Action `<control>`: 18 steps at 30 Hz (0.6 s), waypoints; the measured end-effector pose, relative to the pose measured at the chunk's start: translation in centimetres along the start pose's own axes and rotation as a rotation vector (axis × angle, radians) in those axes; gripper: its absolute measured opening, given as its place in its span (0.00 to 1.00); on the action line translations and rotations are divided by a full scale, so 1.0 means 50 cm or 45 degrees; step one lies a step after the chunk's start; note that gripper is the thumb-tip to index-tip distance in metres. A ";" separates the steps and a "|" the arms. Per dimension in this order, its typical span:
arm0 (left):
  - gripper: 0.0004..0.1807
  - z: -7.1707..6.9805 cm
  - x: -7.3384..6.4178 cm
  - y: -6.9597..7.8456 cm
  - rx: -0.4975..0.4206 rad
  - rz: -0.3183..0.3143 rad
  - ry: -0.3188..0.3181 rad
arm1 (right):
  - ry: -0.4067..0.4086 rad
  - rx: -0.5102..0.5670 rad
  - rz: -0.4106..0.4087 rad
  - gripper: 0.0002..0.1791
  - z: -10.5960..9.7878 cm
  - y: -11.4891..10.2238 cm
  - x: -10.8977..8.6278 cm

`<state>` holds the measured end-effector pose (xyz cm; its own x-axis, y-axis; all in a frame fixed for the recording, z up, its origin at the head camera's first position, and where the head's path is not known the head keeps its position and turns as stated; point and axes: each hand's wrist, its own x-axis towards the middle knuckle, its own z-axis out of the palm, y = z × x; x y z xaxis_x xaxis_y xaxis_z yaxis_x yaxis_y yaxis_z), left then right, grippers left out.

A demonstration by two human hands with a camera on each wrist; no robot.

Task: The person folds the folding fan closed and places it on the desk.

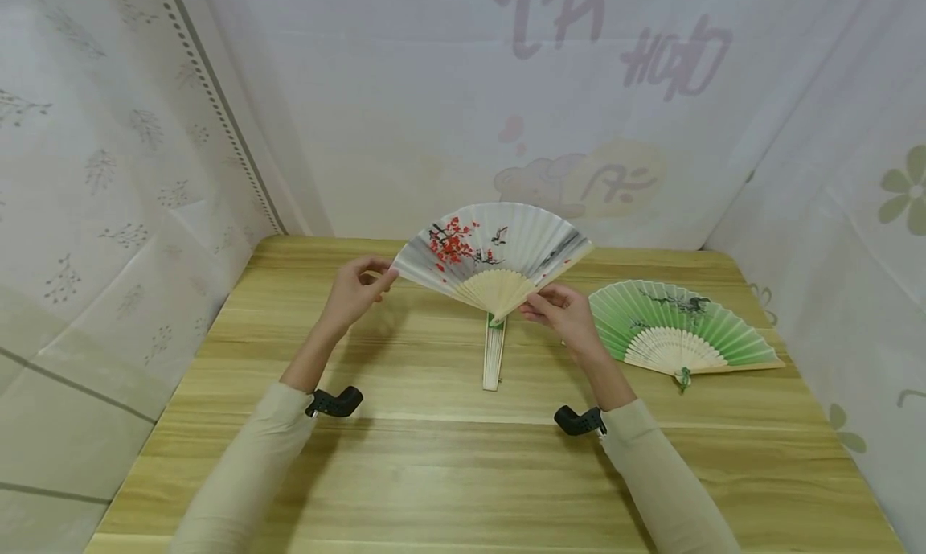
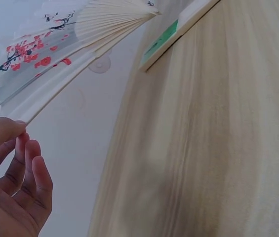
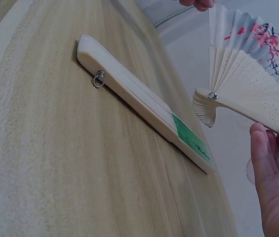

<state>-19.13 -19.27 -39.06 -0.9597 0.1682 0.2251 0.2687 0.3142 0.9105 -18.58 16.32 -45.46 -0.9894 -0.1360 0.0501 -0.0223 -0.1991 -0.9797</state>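
Note:
A white folding fan (image 1: 517, 236) with red blossoms and dark branches is spread open above the table. My left hand (image 1: 354, 293) pinches the outer end of its left guard stick between thumb and fingertips, as the left wrist view shows. On the other side, my right hand (image 1: 567, 317) holds the right guard stick; in the right wrist view thumb and fingers pinch its edge. The pivot end, with a small metal ring (image 3: 213, 96), points down toward me. Beneath it a folded fan (image 1: 493, 357) lies on the table, its green part (image 3: 193, 139) showing at the far end.
An opened green fan (image 1: 615, 321) with a dark branch pattern and green tassel (image 1: 683, 377) lies on the right of the wooden table (image 1: 434, 490). Printed cloth (image 1: 405, 136) hangs behind the table and at both sides. Dark wrist mounts (image 1: 336, 402) sit at both cuffs.

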 end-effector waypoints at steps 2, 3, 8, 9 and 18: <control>0.13 0.000 0.003 0.002 0.012 0.013 0.001 | 0.008 -0.006 0.007 0.12 0.002 -0.002 0.000; 0.13 0.000 0.005 0.003 0.016 0.021 0.000 | 0.009 -0.011 0.009 0.12 0.002 -0.003 0.001; 0.12 0.002 0.016 0.000 0.020 0.048 -0.002 | 0.019 -0.014 0.023 0.12 0.004 -0.006 0.003; 0.12 0.002 0.020 -0.010 0.018 0.051 0.001 | 0.016 -0.012 0.024 0.12 0.005 -0.006 0.003; 0.14 0.007 0.044 -0.046 0.041 0.053 0.013 | -0.008 -0.042 0.019 0.11 0.011 -0.009 0.005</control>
<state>-21.84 -19.31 -40.80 -0.9483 0.1727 0.2664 0.3110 0.3367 0.8887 -18.76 15.85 -44.91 -0.9888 -0.1449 0.0369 -0.0126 -0.1652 -0.9862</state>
